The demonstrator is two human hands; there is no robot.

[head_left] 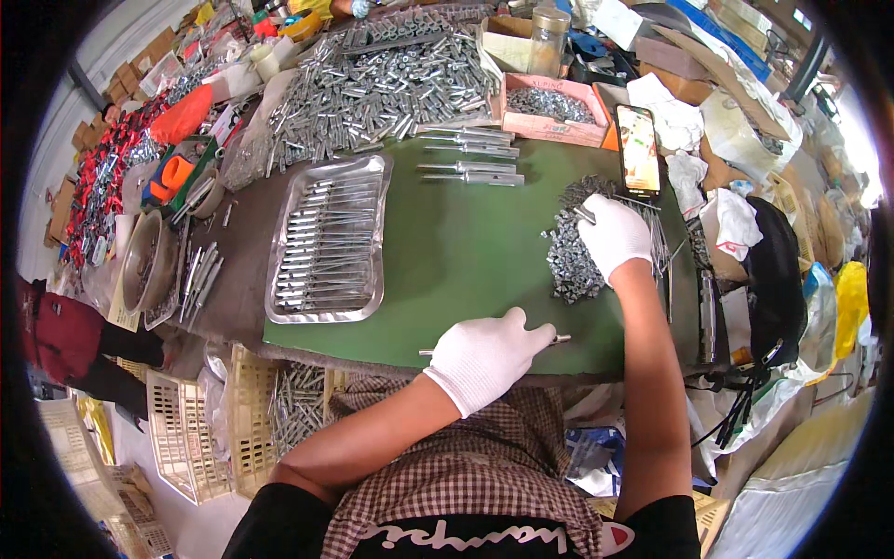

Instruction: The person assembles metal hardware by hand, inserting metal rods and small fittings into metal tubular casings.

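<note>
Checked apron (438,475), gloved left hand (486,359) curled round metal rod (561,339), right hand (616,235) pinching metal piece (585,215), small-parts pile (572,259).

- To my right I see a phone (640,154), its screen lit
- Farther right, a black bag (778,289) beside crumpled white cloth (736,225)
- A yellow bag (850,307) beyond that
- Left of me, an orange plastic piece (170,177)
- Low on my left, a cream slatted crate (186,438)
- Someone's maroon garment (67,334) at far left
</note>
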